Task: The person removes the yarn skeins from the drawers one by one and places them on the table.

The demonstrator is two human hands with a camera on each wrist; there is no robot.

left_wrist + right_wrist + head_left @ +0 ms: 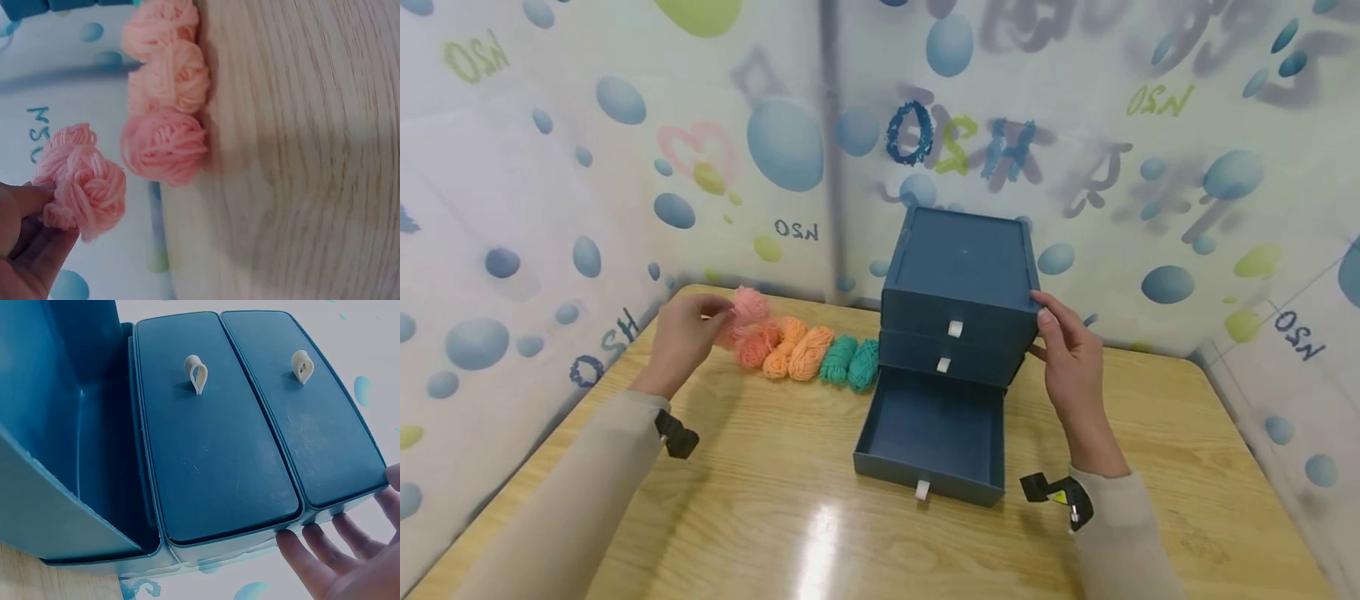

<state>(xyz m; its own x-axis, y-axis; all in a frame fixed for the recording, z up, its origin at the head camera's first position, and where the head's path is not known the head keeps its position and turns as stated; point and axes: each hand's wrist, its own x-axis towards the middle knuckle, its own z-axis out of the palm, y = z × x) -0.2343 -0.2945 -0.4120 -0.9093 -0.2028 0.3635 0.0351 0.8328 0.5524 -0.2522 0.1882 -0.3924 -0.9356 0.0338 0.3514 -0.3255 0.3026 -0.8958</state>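
Observation:
My left hand [688, 333] pinches a light pink yarn skein [87, 181] between thumb and fingers, above the back left of the table. A deeper pink skein [165, 147] lies close by, at the end of a row. At the right, my right hand [1075, 367] touches the side of a dark blue drawer box [962, 258]. Its fingers [312, 556] extend against that side, with the thumb near the top front corner. The box's bottom drawer [932, 417] is pulled out, its bare floor showing. Two upper drawers [212, 431] are closed, each with a white loop tab.
Orange skeins [797, 350] and teal skeins [850, 362] continue the row up to the box's left side. Everything stands on a wooden table [760, 483]. A patterned white sheet [700, 208] hangs close behind the table and at both sides.

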